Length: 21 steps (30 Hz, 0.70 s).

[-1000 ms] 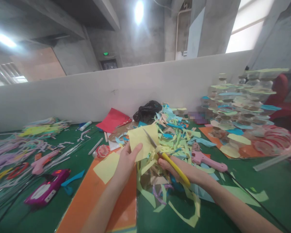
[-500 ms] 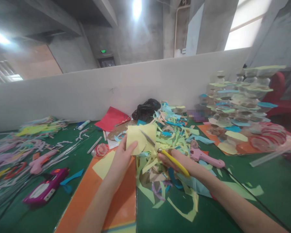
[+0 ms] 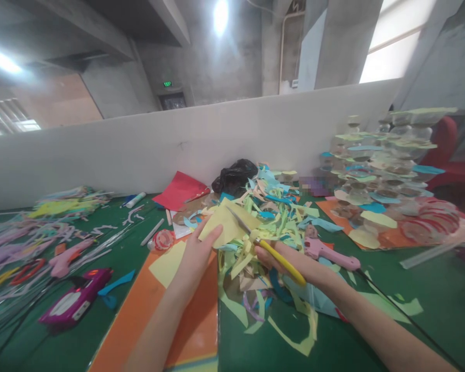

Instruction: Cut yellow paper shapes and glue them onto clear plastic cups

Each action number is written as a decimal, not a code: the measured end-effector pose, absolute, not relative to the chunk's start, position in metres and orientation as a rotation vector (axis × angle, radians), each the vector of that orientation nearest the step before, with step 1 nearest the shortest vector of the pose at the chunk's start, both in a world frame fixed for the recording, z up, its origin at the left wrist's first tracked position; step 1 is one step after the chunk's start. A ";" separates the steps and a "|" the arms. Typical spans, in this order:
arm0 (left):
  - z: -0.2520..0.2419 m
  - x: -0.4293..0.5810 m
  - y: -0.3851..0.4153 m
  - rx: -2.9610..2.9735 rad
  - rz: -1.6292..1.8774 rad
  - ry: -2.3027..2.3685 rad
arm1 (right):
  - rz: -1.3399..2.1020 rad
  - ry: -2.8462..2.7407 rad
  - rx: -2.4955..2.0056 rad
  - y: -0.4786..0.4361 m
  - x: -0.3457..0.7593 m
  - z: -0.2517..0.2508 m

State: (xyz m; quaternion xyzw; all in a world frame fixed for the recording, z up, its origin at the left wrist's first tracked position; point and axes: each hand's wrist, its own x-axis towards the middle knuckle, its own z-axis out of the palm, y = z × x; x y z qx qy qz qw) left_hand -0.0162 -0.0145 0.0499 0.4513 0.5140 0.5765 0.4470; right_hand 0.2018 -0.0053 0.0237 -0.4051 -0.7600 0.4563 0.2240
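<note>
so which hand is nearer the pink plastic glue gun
Right: the right hand is just left of the pink plastic glue gun in view, the left hand farther left.

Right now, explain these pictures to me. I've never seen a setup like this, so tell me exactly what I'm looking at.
No machine here. One camera worn on a person's head looks forward and down, so you see roughly what they see, and the bare hands are their own. The left hand holds yellow paper. The right hand grips yellow-handled scissors, their blades reaching over that paper. Beneath them is a green tabletop, partly covered by an orange sheet and a heap of colored paper strips. A pink glue gun lies to the right, and a black plastic bag sits near the back.
</note>
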 end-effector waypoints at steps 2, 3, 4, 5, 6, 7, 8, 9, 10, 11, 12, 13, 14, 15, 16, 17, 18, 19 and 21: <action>0.048 -0.016 -0.014 1.104 1.444 1.220 | 1.264 -2.063 -1.155 -0.006 0.200 0.023; 0.048 -0.015 -0.014 1.101 1.455 1.183 | 1.266 -2.050 -1.170 -0.007 0.199 0.023; 0.047 -0.014 -0.014 1.095 1.465 1.141 | 1.265 -2.039 -1.184 -0.009 0.198 0.024; 0.047 -0.013 -0.014 1.090 1.467 1.095 | 1.260 -2.033 -1.193 -0.010 0.197 0.026; 0.047 -0.013 -0.014 1.088 1.464 1.058 | 1.250 -2.033 -1.196 -0.012 0.197 0.028; 0.047 -0.012 -0.015 1.085 1.461 1.038 | 1.239 -2.040 -1.191 -0.014 0.196 0.030; 0.046 -0.012 -0.015 1.079 1.458 1.035 | 1.227 -2.054 -1.180 -0.016 0.196 0.032; 0.046 -0.012 -0.015 1.072 1.456 1.046 | 1.217 -2.075 -1.161 -0.016 0.197 0.034; 0.045 -0.012 -0.015 1.069 1.454 1.063 | 1.210 -2.099 -1.139 -0.017 0.197 0.034; 0.045 -0.013 -0.014 1.070 1.449 1.079 | 1.206 -2.123 -1.118 -0.016 0.197 0.035; 0.045 -0.013 -0.014 1.076 1.442 1.086 | 1.203 -2.143 -1.099 -0.016 0.198 0.035; 0.046 -0.013 -0.014 1.085 1.433 1.089 | 1.201 -2.157 -1.085 -0.015 0.199 0.034; 0.047 -0.013 -0.015 1.093 1.426 1.094 | 1.198 -2.165 -1.076 -0.014 0.199 0.034; 0.048 -0.013 -0.015 1.101 1.422 1.105 | 1.197 -2.168 -1.073 -0.013 0.200 0.034; 0.049 -0.013 -0.016 1.111 1.422 1.125 | 1.199 -2.168 -1.075 -0.013 0.201 0.035; 0.051 -0.012 -0.017 1.122 1.425 1.152 | 1.204 -2.165 -1.080 -0.013 0.201 0.035; 0.052 -0.012 -0.017 1.133 1.429 1.181 | 1.210 -2.161 -1.088 -0.012 0.202 0.035; 0.053 -0.012 -0.018 1.144 1.432 1.205 | 1.217 -2.154 -1.098 -0.011 0.202 0.034; 0.053 -0.011 -0.018 1.169 1.455 1.213 | 1.227 -2.137 -1.120 -0.010 0.201 0.031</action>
